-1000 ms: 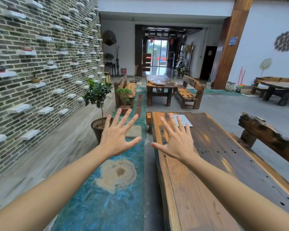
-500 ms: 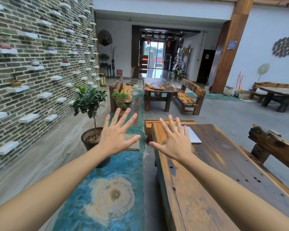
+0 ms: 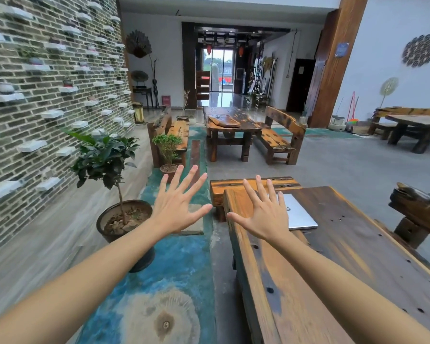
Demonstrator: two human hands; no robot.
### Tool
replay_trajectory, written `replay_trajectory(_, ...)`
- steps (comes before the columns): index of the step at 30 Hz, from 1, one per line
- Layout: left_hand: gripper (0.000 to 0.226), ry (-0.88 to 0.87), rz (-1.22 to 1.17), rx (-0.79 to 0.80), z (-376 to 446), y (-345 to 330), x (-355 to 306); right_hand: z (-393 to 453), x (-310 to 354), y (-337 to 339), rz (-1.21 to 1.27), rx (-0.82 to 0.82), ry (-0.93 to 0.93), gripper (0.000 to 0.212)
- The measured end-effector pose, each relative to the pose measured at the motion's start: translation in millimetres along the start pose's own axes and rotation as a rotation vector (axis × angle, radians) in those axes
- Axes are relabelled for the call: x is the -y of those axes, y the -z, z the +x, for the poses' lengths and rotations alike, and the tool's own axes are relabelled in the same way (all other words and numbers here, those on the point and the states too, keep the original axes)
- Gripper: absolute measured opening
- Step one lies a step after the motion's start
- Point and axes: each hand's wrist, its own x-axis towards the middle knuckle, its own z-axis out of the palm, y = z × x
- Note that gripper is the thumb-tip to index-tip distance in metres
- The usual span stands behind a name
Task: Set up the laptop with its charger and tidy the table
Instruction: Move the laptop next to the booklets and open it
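Wooden table (image 3: pixel 345 244), closed laptop (image 3: pixel 298 214) just beyond right hand (image 3: pixel 263 217), touching nothing

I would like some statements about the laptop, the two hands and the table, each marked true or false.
1. The laptop lies closed on the wooden table. True.
2. The right hand is gripping the laptop. False: it is held open with fingers spread, in front of the laptop, gripping nothing.
3. The left hand is open and empty. True.
4. A charger lies on the table beside the laptop. False: no charger is visible in this view.
5. The large potted plant stands on the table. False: it stands on the floor, to the left of the table.
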Motion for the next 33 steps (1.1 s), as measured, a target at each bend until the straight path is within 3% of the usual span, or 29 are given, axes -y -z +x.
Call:
replay_trajectory(21,0.082,-0.083,-0.132,0.218,289,-274,100,261,-97,-223,-0.007,0.193,-0.206,0.106)
replay_trajectory(33,0.081,-0.285,-0.305,0.425,423,-420,112,333,-157,-330,0.016,0.312,-0.606,0.106)
